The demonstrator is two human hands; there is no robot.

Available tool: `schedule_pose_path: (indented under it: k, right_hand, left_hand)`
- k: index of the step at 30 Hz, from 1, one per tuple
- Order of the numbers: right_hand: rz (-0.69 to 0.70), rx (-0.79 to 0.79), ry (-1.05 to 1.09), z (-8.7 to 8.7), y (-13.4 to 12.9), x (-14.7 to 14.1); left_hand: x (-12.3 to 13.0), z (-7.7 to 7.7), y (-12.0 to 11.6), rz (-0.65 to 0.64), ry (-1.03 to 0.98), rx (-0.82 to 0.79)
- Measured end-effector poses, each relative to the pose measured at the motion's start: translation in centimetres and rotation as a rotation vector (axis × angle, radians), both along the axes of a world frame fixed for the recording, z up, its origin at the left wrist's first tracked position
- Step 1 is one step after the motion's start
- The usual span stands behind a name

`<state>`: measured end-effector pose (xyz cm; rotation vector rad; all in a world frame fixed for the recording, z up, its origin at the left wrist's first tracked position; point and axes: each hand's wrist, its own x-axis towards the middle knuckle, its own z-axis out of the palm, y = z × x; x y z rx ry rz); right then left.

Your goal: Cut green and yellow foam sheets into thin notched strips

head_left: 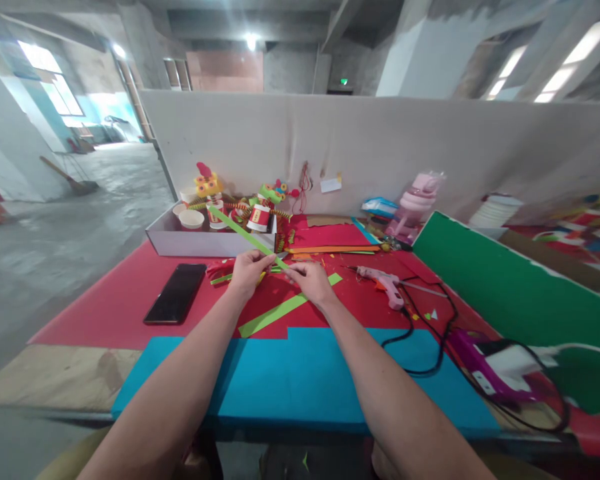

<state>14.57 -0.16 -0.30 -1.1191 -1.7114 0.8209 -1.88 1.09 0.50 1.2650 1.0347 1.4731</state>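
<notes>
At the far left of the bench (105, 313), on its red cover, a black phone (176, 293) lies flat with the screen dark. Behind it stands a shallow white box (200, 243) that holds paper cups (191, 219) and small colourful paper figures.

The left hand (247, 272) is in the middle of the bench, just right of the phone. Its fingers are curled and pinch a green paper strip (240, 231) near its lower end. This strip is long, narrow and bright green, with straight edges. It rises tilted from the hands up and to the left, so its free end is in the air in front of the white box. The right hand (311, 280) is just beside the left one, and its fingertips are pressed together at the same lower end of the strip. What exactly lies between the two hands is too small to tell; something grey shows there.

Under the right hand a second, wider green strip (285, 308) lies flat on the red cover, running diagonally toward the blue sheet (300, 380) at the near edge. Behind the hands there is a stack of red and orange paper sheets (330, 239).

Further right a pink glue gun (387, 283) lies on its side, with a black cable (420, 340) curling toward a purple and white tool (485, 363). A pink bottle (414, 207) stands near the grey partition wall. At the far right a large green board (510, 287) lies at an angle.
</notes>
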Motion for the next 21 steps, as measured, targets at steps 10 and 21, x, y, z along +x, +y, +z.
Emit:
schedule_pose_path:
  k: [10,21]
  right_hand:
    - [0.029,-0.039,0.064,-0.02,0.08,-0.1]
    - [0.037,0.001,0.041,0.42,-0.35,-0.27]
  left_hand:
    - [0.13,0.21,-0.01,-0.043,-0.079,0.02]
    - [0.4,-0.46,-0.07,-0.023,0.149,0.012]
